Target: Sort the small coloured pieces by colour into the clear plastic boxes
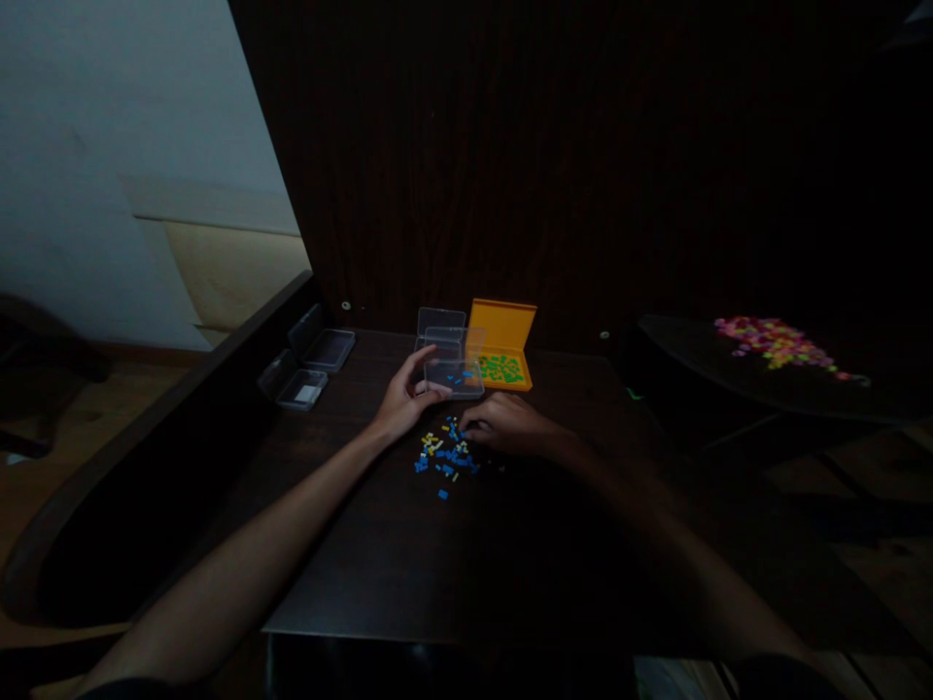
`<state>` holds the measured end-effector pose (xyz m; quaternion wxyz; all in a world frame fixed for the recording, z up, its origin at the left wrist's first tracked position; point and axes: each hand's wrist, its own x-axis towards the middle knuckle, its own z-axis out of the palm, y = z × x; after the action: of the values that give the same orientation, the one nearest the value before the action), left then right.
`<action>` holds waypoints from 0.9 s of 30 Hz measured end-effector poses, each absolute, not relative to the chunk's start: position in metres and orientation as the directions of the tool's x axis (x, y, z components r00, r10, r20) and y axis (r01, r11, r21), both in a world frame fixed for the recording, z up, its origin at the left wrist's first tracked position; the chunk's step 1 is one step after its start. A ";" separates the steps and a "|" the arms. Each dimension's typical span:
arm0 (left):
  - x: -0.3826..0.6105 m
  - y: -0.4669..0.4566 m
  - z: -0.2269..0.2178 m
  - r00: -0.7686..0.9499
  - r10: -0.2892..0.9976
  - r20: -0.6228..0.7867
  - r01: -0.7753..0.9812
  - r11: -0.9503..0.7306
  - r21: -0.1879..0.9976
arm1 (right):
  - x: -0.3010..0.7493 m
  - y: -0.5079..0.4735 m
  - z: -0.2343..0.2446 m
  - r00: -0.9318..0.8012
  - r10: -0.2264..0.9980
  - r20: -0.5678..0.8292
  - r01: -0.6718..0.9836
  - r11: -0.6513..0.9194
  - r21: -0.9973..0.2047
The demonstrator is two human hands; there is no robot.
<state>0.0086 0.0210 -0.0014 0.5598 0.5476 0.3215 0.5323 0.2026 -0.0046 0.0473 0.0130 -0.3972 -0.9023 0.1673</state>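
My left hand (410, 394) grips the left side of a clear plastic box (470, 391), its fingers behind and its thumb at the front. A few small blue bricks (458, 378) lie inside this box. Just in front of it, a loose pile of small blue, yellow and pale bricks (456, 459) is spread on the dark table (364, 574). My right hand (502, 424) is at the pile's right edge, fingers curled down and pinched together. Whatever is between its fingertips is hidden.
Behind stands an open orange box (504, 321) holding green pieces (501, 368). Two open clear cases (331, 350) (300, 391) sit at the left by a raised wooden side (240, 360). Colourful pieces (777, 342) are heaped on a surface to the right. A dark panel (466, 175) rises behind.
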 end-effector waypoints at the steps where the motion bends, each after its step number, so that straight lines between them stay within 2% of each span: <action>1: 0.008 0.021 -0.002 0.228 0.948 0.223 -0.246 -0.165 0.955 | 0.203 -0.005 0.047 -0.685 0.720 -0.109 0.711 0.629 -0.316; 17: 0.007 0.022 -0.002 0.230 0.946 0.228 -0.234 -0.174 0.957 | 0.206 -0.001 0.046 -0.640 0.759 -0.124 0.750 0.581 -0.316; 27: 0.006 0.022 -0.002 0.234 0.942 0.241 -0.222 -0.190 0.956 | 0.204 -0.003 0.049 -0.672 0.733 -0.103 0.717 0.609 -0.341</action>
<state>0.0063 0.0220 -0.0019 0.5497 0.5609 0.3209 0.5294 0.2043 -0.0026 0.0486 0.0235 -0.4044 -0.8965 0.1793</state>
